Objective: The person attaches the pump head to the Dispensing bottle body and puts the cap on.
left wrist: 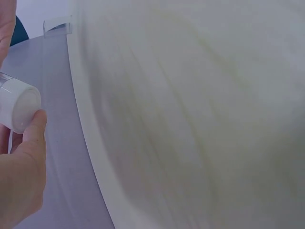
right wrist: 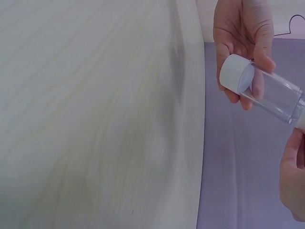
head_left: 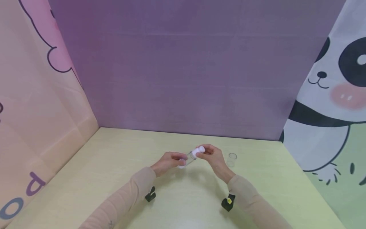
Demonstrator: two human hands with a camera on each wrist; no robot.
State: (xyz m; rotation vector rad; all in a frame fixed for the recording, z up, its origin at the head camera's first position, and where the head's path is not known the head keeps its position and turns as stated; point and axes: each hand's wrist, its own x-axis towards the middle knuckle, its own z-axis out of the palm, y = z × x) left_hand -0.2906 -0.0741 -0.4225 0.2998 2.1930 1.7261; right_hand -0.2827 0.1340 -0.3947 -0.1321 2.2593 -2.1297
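A clear bottle (head_left: 188, 158) with a white base and a white top part is held tilted above the table between both hands. My left hand (head_left: 168, 163) grips its lower end, the thumb and fingers around the white base (left wrist: 21, 107). At the upper end, the fingers of my right hand (head_left: 213, 157) pinch the white top part (head_left: 197, 152). In the right wrist view the see-through body (right wrist: 275, 93) looks hollow, with the left palm behind the base. The left wrist view cuts off most of the bottle at its edge.
A clear open-ended cup or cap (head_left: 232, 159) stands on the pale wooden table (head_left: 128, 143), just right of my right hand. A purple backdrop (head_left: 183, 70) rises behind the table, with printed cloth panels on both sides.
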